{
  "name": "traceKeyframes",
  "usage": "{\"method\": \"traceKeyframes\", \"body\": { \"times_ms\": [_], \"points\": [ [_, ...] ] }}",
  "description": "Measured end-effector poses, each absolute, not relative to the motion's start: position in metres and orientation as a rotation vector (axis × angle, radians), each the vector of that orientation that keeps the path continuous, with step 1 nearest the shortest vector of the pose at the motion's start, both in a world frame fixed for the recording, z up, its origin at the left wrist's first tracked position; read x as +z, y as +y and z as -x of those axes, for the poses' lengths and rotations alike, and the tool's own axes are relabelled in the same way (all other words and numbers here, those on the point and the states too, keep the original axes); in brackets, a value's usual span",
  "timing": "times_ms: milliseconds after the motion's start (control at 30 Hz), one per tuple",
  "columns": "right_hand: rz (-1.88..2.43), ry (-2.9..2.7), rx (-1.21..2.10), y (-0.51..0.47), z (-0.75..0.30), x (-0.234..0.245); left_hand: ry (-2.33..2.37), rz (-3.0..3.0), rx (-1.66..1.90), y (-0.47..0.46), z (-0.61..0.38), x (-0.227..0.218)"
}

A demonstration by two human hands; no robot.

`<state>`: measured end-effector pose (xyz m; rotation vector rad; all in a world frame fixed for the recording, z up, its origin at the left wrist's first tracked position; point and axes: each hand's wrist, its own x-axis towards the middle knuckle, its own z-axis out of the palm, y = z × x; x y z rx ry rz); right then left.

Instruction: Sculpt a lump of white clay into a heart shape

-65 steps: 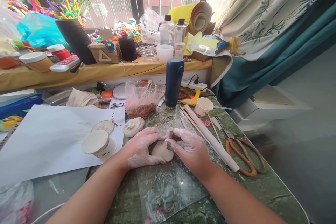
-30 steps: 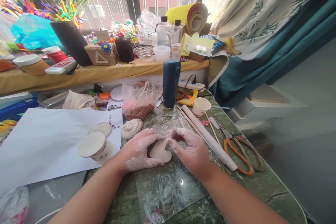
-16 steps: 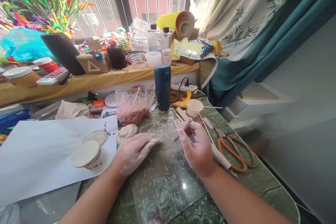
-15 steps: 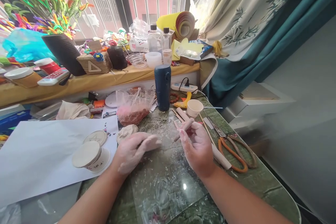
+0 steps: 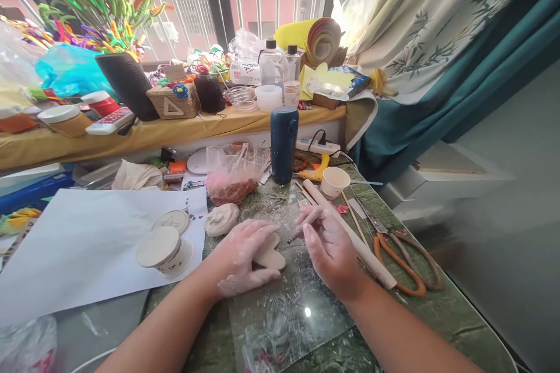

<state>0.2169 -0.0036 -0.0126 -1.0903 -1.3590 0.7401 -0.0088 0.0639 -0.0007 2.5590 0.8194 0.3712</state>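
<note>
My left hand (image 5: 245,256) lies palm down with fingers and thumb spread, partly covering a flat, heart-shaped piece of pale clay (image 5: 271,255) on a clear sheet (image 5: 286,309). Its rounded lobes show between thumb and fingers; the rest is under the palm. To the right, my right hand (image 5: 335,247) is closed on a slim grey-brown pen-like tool (image 5: 311,217), whose dark tip points down and left, a little apart from the clay. A lump of pale clay (image 5: 222,220) sits just beyond my left hand.
On the right lie a clay-coloured rolling rod (image 5: 382,271), orange-handled scissors (image 5: 405,280) and a paper cup (image 5: 335,183). A dark blue flask (image 5: 283,148) stands at the back. At left, white paper (image 5: 87,245) bears a clay-topped cup (image 5: 158,247) and a round disc (image 5: 171,221).
My left hand has turned flatter and spread its fingers, so the clay heart now shows on the sheet. The tool in my right hand now points its dark tip down and left.
</note>
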Motion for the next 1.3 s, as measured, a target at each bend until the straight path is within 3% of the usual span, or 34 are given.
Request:
{"method": "traceKeyframes", "body": {
  "times_ms": [267, 967, 1300],
  "points": [
    [1.099, -1.7, 0.733, -0.005, -0.209, -0.005, 0.824, -2.635, 0.197, 0.059, 0.004, -0.009],
    [1.086, -1.731, 0.787, -0.006, -0.207, -0.003, 0.82, -2.604, 0.192, 0.058, 0.002, -0.008],
    [1.106, -1.136, 0.983, 0.002, -0.204, -0.012, 0.796, -2.572, 0.142, 0.062, 0.004, -0.005]
  ]
}}
